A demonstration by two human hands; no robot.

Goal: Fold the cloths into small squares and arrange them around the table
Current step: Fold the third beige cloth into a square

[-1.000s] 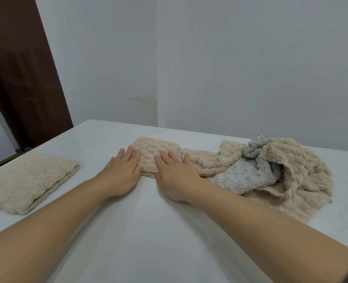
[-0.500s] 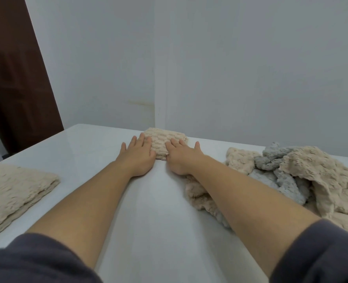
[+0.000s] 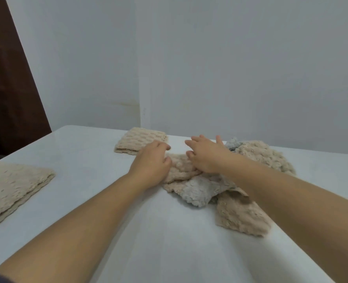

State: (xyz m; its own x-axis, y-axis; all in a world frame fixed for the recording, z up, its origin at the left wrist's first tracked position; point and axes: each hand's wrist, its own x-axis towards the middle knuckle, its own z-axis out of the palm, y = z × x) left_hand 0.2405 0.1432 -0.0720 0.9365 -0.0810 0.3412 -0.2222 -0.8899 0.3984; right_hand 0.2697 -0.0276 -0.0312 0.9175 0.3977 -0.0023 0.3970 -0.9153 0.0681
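Observation:
A folded beige cloth (image 3: 137, 141) lies at the table's far edge, with no hand on it. Another folded beige cloth (image 3: 12, 190) rests at the left edge. A crumpled heap of beige and grey cloths (image 3: 226, 186) sprawls at centre right. My left hand (image 3: 151, 165) hovers at the heap's left end, fingers curled and loose, holding nothing. My right hand (image 3: 206, 155) is over the heap with fingers spread, its palm low on a beige cloth; my right forearm hides part of the heap.
The white table (image 3: 91, 160) ends close behind the far folded cloth, near a pale wall (image 3: 230, 68). A dark brown door (image 3: 8, 88) stands at the far left.
Both hands have left the folded cloth at the far edge and drawn back to the right, over the crumpled heap. The folded cloth stays where it was pressed.

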